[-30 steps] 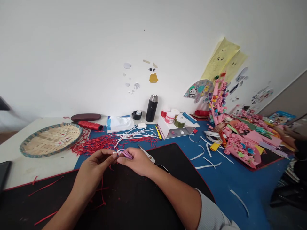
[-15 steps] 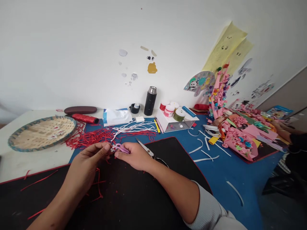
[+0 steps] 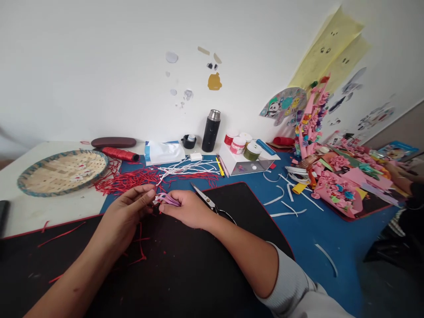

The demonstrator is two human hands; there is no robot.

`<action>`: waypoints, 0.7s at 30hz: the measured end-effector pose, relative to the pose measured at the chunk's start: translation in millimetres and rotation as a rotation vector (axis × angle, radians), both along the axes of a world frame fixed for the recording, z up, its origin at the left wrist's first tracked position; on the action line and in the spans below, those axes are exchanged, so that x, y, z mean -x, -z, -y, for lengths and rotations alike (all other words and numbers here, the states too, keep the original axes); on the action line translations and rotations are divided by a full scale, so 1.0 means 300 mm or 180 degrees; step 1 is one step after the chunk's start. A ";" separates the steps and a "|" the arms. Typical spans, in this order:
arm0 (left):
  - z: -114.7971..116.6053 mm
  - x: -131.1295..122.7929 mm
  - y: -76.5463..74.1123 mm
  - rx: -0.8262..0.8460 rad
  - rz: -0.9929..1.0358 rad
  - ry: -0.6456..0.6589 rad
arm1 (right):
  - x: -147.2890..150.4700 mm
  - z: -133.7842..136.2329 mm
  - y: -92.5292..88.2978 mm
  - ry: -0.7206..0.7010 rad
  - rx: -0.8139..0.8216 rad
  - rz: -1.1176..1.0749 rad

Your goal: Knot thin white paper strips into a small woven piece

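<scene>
Thumb and fingers of my left hand (image 3: 134,205) are pinched on a small white-and-red piece (image 3: 155,201), seemingly of knotted cord and too small to make out fully. My right hand (image 3: 188,210) is closed on a slim purple two-armed tool (image 3: 169,201), its kind unclear, whose end reaches that piece. Both hands are close together above the black mat (image 3: 205,265). Just past my right hand lie open scissors (image 3: 207,199) with dark handles, partly hidden by the wrist. Red cords (image 3: 132,180) and white cords (image 3: 185,168) are heaped behind the hands.
A woven basket (image 3: 62,174) sits at left, near a red thread spool (image 3: 119,153). Along the wall stand a black flask (image 3: 211,132) and a white box (image 3: 232,160) bearing several jars. White strips (image 3: 326,258) and pink paper crafts (image 3: 338,194) lie right, beside another person's arm (image 3: 399,176).
The view has tilted and shifted slightly, so the table things sit a little higher. Both hands keep their grip; the purple tool and small piece remain together between them.
</scene>
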State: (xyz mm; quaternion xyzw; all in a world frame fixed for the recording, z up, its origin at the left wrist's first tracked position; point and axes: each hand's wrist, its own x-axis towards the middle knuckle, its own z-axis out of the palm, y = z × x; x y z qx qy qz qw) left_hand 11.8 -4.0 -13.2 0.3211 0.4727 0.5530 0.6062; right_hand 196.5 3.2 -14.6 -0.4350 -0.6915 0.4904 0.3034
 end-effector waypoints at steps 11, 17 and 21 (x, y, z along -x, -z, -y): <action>-0.010 -0.008 0.013 -0.0020 0.0057 -0.0052 | 0.001 0.000 -0.001 0.0004 -0.0013 0.0011; -0.015 -0.005 0.033 -0.0227 0.0069 -0.0122 | 0.004 0.001 -0.006 -0.0029 0.0032 -0.0064; -0.019 -0.009 0.038 -0.0293 0.0257 -0.0177 | 0.010 0.004 -0.004 -0.0018 0.0079 -0.0114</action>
